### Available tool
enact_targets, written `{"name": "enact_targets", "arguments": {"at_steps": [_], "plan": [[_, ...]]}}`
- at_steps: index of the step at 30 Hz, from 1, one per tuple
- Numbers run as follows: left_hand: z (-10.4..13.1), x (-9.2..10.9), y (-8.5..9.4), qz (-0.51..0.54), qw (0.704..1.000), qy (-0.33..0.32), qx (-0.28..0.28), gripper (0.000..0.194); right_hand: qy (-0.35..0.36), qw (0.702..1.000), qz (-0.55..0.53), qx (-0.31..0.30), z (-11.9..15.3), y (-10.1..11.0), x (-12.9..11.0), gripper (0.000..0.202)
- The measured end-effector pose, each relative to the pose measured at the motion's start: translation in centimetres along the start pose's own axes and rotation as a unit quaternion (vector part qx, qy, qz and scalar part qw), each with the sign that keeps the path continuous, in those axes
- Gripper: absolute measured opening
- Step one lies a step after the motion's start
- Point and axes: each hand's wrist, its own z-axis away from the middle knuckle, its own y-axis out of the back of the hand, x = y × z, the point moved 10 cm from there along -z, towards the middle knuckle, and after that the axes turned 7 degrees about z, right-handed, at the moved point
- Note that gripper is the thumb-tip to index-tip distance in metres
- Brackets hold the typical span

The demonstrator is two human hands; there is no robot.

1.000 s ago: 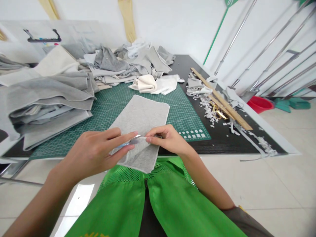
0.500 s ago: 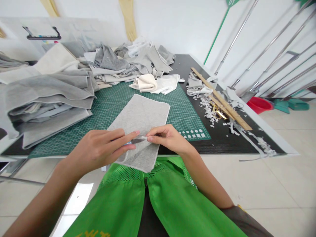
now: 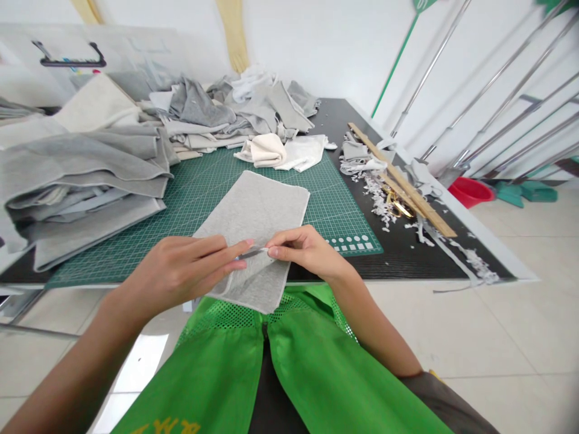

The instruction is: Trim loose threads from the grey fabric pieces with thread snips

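A grey rectangular piece of fabric [image 3: 266, 208] lies partly on the green cutting mat and hangs over the table's front edge near my waist. My right hand [image 3: 301, 250] pinches a narrow, light edge of this fabric between thumb and fingers. Just left of it, my left hand [image 3: 194, 262] reaches over the fabric with its fingers closed around a small item. Only a bluish bit of that item shows between the fingertips, so its kind is unclear. The fingertips of both hands are close together.
Folded grey fabric [image 3: 85, 163] is stacked at the left, with more cloth pieces [image 3: 203, 105] heaped behind the cutting mat [image 3: 344, 211]. To the right lie a wooden strip [image 3: 407, 181], gold-coloured scissors [image 3: 400, 205] and white scraps [image 3: 377, 196]. A red dustpan [image 3: 473, 191] stands beyond the table.
The bluish item in my left hand shows less than before. Both hands stay nearly in place on the fabric, and the whole view has shifted slightly.
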Motion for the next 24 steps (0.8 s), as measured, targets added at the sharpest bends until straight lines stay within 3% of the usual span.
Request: {"name": "enact_targets", "arguments": {"at_steps": [24], "plan": [[0.30, -0.37, 0.30, -0.014, 1.000, 0.009, -0.015, 0.046, -0.012, 1.000, -0.003, 0.004, 0.00, 0.14, 0.18, 0.017]]}}
